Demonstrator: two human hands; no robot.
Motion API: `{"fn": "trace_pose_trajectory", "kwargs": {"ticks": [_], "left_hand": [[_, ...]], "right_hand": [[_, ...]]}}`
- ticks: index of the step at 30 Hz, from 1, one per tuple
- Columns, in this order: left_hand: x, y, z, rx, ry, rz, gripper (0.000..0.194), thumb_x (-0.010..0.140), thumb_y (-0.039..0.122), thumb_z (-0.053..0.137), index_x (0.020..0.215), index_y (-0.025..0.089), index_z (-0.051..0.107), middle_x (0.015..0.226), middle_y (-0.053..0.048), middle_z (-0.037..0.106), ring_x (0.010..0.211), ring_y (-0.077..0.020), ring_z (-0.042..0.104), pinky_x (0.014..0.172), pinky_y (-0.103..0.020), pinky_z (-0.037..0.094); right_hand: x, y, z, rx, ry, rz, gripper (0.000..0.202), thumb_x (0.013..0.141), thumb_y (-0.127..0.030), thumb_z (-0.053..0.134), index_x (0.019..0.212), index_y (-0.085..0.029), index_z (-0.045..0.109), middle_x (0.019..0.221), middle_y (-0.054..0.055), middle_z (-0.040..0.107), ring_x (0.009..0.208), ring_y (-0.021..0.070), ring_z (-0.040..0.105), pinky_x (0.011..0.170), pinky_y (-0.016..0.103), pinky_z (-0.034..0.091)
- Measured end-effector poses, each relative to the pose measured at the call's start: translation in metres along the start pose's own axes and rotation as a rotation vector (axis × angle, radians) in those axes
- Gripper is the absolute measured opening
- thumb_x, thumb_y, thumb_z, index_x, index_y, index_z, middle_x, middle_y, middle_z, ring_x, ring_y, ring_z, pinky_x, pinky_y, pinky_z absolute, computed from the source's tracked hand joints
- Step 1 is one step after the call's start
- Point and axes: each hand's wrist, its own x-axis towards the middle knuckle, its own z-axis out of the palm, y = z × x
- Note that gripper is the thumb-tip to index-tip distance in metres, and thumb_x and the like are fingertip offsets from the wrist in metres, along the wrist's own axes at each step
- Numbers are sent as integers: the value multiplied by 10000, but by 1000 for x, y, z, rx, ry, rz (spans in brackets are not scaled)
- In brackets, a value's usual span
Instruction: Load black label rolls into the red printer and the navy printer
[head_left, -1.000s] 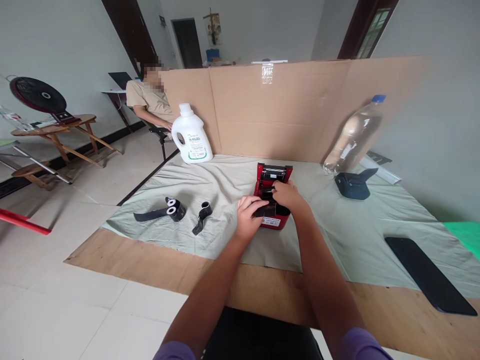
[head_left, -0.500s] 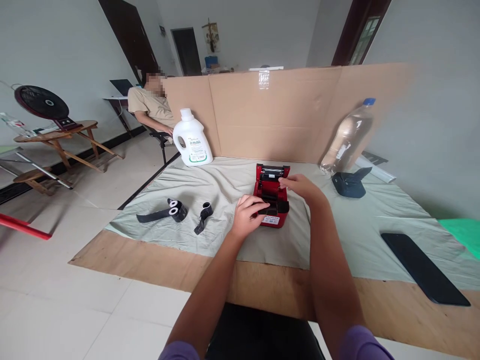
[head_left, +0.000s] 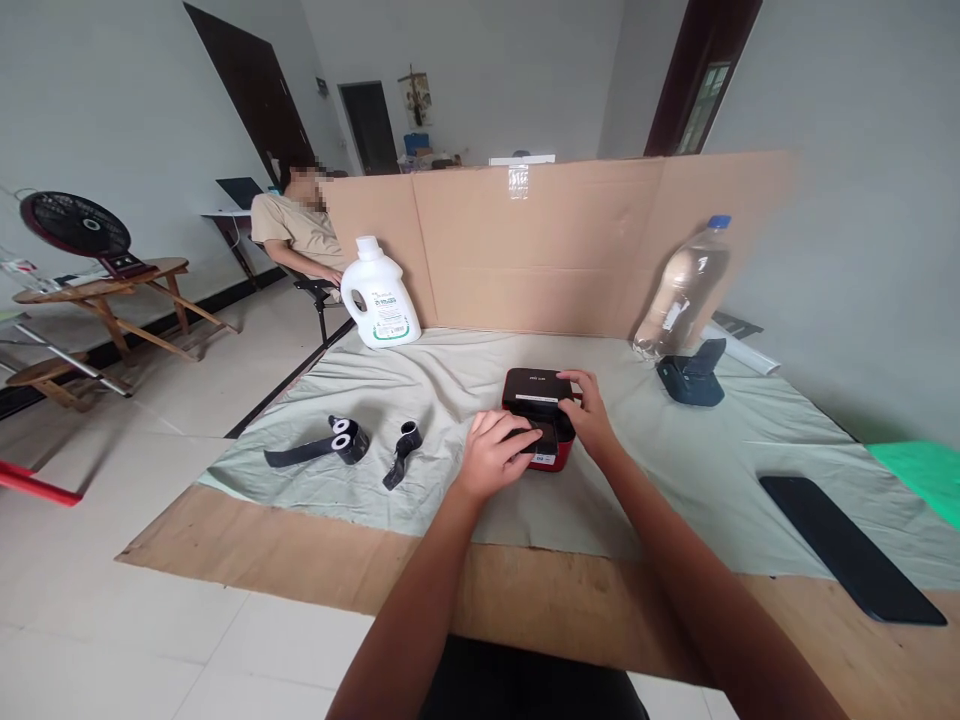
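warily, my left hand (head_left: 491,452) curls over the dark strip (head_left: 549,436) at the front of the red box (head_left: 563,459) on the cloth (head_left: 615,500); whether it grips, i cannot tell. my fingertips could get nipped, or the strip creased, if the black lid (head_left: 534,382) behind slips from my right hand (head_left: 594,418), which pinches its right edge.

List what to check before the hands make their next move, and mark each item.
1. Right hand at the lid: ok, fingers at its right edge.
2. Lid fully down on the red-bodied device: not ok, a gap shows at the front.
3. Left hand clear of the opening: not ok, its fingertips are at the front.
4. Contents seated inside: cannot tell, dark and partly covered.
5. Paired black rolls clear of the device: ok, off to the left.
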Motion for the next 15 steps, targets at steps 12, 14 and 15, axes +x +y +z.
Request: {"fn": "trace_pose_trajectory", "kwargs": {"ticks": [12, 14, 15], "left_hand": [[-9, -26, 16, -280, 47, -444, 493, 922, 219, 564, 1413, 213, 519, 1165, -85, 702, 1008, -216, 592, 954, -374, 478], [-9, -28, 21, -310, 79, -448, 457, 900, 178, 546, 1355, 211, 554, 1154, -85, 692, 975, -208, 594, 922, -363, 485], [-9, -29, 23, -318, 89, -449, 438, 889, 160, 536, 1323, 209, 569, 1143, -85, 688, 973, -209, 598, 915, -363, 486]], "right_hand": [[-25, 38, 33, 398, 37, 109, 750, 884, -465, 323, 1573, -187, 218, 1613, 136, 371, 1439, 247, 436, 1111, 433, 430], [-24, 40, 31, 399, 44, 139, 780, 873, -486, 337, 1580, -189, 193, 1591, 151, 397, 1401, 253, 481, 1082, 439, 460], [-23, 40, 30, 382, 45, 156, 789, 864, -489, 341, 1581, -194, 191, 1576, 152, 417, 1381, 253, 501, 1067, 439, 473]]}}
